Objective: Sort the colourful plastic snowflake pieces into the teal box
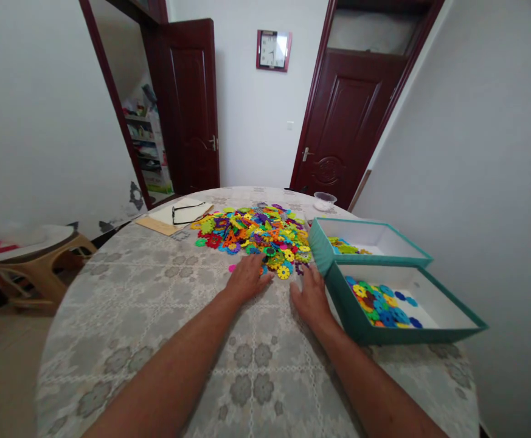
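A heap of colourful plastic gear-shaped discs (260,228) lies in the middle of the table. At its near edge rests my left hand (248,277), fingers stretched out and touching the discs. My right hand (311,295) lies at the heap's near right corner, fingers extended beside a purple disc (300,267) and close to the boxes. A yellow disc (283,272) sits between the two hands. Neither hand visibly holds anything. To the right, the near green box (452,304) contains many discs, mostly blue, and the far green box (393,234) has some yellow ones.
Black-framed glasses (187,213) lie on papers (162,226) at the table's back left. A clear bowl (325,201) stands at the back right. A patterned cloth (156,316) covers the round table. A wooden stool (41,267) stands off to the left.
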`<state>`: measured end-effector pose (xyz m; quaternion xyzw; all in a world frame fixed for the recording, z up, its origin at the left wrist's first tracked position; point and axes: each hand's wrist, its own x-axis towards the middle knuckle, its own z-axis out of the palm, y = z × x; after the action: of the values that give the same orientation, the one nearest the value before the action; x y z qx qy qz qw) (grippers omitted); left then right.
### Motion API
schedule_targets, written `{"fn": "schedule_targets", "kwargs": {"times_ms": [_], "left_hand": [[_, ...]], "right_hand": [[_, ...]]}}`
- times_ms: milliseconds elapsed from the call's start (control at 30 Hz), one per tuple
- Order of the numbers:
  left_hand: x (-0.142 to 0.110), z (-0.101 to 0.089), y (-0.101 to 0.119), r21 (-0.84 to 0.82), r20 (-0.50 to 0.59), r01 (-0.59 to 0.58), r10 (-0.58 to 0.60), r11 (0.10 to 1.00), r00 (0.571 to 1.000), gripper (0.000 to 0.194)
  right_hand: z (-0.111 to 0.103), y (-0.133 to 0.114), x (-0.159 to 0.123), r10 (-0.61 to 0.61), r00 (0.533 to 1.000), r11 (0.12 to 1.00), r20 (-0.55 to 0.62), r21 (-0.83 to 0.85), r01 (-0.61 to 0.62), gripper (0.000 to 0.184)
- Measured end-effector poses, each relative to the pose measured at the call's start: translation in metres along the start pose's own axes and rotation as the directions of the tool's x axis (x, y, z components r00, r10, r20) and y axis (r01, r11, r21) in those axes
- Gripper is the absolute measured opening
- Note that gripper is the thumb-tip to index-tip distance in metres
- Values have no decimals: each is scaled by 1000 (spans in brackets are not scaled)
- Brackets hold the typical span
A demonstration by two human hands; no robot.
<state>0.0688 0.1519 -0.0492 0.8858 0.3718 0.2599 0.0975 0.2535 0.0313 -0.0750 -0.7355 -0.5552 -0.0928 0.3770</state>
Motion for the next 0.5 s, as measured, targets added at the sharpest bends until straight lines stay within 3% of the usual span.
{"fn": "schedule_targets", "kwargs": {"times_ms": [100,200,333,500], "left_hand": [[-3,0,1,-6,-38,-11,11,1000,999,62],[-3,0,3,27,3,-39,39,999,999,67],[-3,0,5,64,44,-96,94,993,995,66],[-4,-4,6,-26,69,-177,178,984,982,52]], "right_hand": [[7,-7,19,106,994,990,34,-100,-102,55],[16,-17,33,179,982,972,58,-161,-168,51],[26,-22,39,39,992,994,120,-110,-25,50],[25,-18,37,-119,972,992,203,55,110,48]]}}
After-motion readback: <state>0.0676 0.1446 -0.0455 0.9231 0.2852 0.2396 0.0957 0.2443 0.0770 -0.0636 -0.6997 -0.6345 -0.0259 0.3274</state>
